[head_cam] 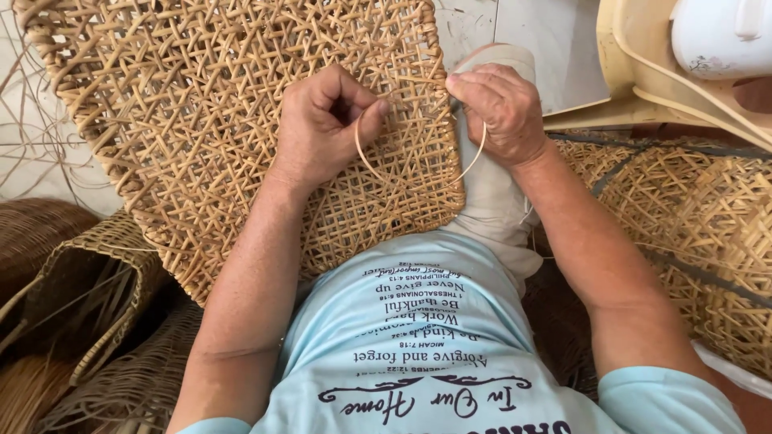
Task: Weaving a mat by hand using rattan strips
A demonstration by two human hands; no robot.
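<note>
Rattan strand (378,165) pinched, both fists curled.

Woven panel (201,120) cut off at top; strand (418,178) end hidden.

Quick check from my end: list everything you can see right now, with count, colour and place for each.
Woven cane panel: one, tan open-lattice weave, on the lap, top centre-left.
Cane strand: one, pale tan, looped between both hands over the panel's lower right corner.
Loose cane strands: several, tan, on the floor at far left.
Woven baskets: at least two, brown and tan, lower left.
Second woven piece: one, tan lattice with dark strips, at right.
Cream plastic piece: one, top right, with a white rounded object above it.
T-shirt: one, light blue with dark print, bottom centre.
Left hand: pinching the strand.
Right hand: gripping the strand's other end.
</note>
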